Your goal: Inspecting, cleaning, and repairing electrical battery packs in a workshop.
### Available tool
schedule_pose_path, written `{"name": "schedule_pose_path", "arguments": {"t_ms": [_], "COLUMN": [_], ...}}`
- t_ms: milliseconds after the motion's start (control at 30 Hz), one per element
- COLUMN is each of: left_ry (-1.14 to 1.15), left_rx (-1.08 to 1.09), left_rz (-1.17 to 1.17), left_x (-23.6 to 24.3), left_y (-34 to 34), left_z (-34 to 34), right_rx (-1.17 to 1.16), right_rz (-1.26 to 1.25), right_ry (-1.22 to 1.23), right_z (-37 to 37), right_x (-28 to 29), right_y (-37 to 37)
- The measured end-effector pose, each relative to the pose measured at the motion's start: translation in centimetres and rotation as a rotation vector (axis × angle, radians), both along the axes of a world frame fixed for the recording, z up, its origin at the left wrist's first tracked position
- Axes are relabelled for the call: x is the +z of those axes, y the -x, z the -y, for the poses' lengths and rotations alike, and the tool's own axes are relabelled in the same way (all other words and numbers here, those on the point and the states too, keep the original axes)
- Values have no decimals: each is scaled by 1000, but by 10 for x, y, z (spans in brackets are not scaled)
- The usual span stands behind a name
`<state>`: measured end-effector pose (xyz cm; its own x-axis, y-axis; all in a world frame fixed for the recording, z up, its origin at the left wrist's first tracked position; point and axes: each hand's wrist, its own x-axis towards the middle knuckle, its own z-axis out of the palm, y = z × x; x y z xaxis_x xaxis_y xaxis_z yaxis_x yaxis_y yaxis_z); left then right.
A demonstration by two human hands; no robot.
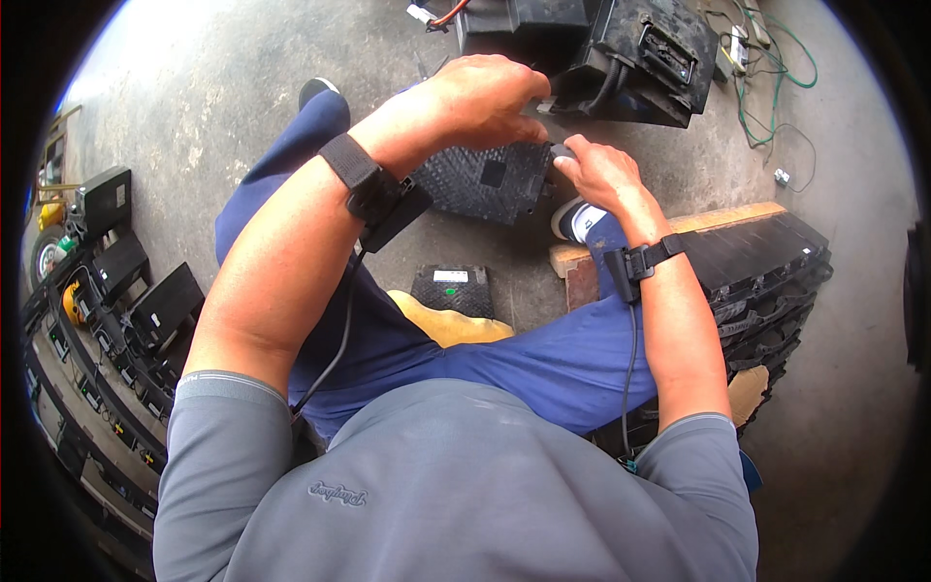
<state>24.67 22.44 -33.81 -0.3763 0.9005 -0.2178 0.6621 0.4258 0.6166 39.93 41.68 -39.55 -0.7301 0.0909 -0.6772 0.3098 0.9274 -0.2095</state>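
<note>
Above a black textured panel point(485, 184) on the floor, my left hand point(490, 97) is curled, its fingertips near the edge of a black box. What its fingers hold, if anything, is hidden. Close by on the right, my right hand point(603, 175) pinches the end of a small dark piece point(561, 151) between thumb and fingers; its kind cannot be made out. A black box with a connector socket point(669, 53) stands just beyond both hands, a thick black cable point(607, 89) bending along its side. Another black case point(524, 27) adjoins it on the left.
A small black box with a white label point(451, 288) lies between my legs by a yellow cushion point(451, 322). Stacked black cases point(766, 262) and a wooden plank point(727, 217) flank my right leg. Green cable point(776, 116) trails at far right; black units point(165, 306) line the left.
</note>
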Motion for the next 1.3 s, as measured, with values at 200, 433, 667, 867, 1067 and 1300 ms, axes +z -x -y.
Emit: {"name": "schedule_pose_path", "arguments": {"t_ms": [200,433,667,867,1067,1300], "left_ry": [-3,-11,-11,-6,-19,-3], "left_rx": [1,3,-1,12,6,1], "left_rz": [18,10,7,12,4,21], "left_x": [1,2,0,-1,1,3], "left_y": [0,0,0,-1,-1,0], "left_z": [0,0,0,0,1,1], "right_rx": [46,51,-1,100,27,-66], "right_rz": [-181,-105,-152,-188,-131,-155], "right_ry": [40,-29,51,-19,6,-5], "right_z": [1,-2,-3,-3,-1,-9], "right_x": [0,-5,-9,-8,-11,-16], "right_y": [-7,-6,-9,-7,-4,-5]}}
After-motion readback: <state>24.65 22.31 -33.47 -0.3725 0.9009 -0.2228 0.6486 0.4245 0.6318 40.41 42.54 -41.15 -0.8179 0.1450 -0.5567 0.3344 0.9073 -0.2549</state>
